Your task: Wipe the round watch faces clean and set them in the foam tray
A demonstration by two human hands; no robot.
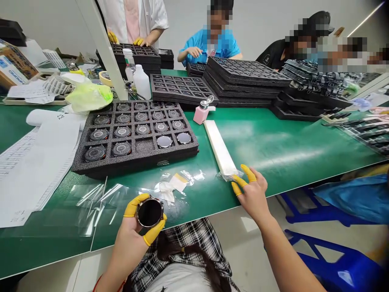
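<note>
Your left hand (136, 227) grips one round watch face (150, 212); your open right hand (253, 194) touches one white strip (221, 151) near the worktop's (258, 150) front edge.

The table (249, 142) is green, the skirt (200, 239) black-and-white plaid, the pump bottle (201, 115) pink.

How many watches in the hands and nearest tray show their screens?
3: one in the left hand, another at the right end of the tray's front row, a third beside it. None seems hidden.

Left hand (142, 221) curled, right hand (251, 192) outstretched
</note>
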